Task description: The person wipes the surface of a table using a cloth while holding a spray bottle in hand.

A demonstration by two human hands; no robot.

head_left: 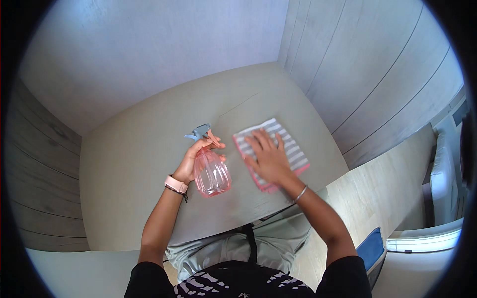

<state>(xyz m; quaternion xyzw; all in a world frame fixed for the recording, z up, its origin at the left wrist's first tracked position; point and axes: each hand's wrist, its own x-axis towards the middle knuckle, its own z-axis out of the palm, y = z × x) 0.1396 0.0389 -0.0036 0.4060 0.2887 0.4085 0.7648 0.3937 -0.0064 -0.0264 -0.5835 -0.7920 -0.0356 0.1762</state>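
Note:
A clear pink spray bottle (212,174) with a grey-blue spray head is in my left hand (198,151), whose fingers wrap round its neck. To the right, a folded cloth (293,151) with grey and white stripes and a pink edge lies on the table (134,169). My right hand (268,158) rests flat on top of this cloth, fingers spread, covering its middle. The bottle and the cloth are apart, with a narrow strip of tabletop between them.
A pale wall (164,44) stands behind the table, with grooved panels (367,64) at the right and wooden boards (44,174) at the left. A blue object (370,248) is at the lower right, near the floor (357,198).

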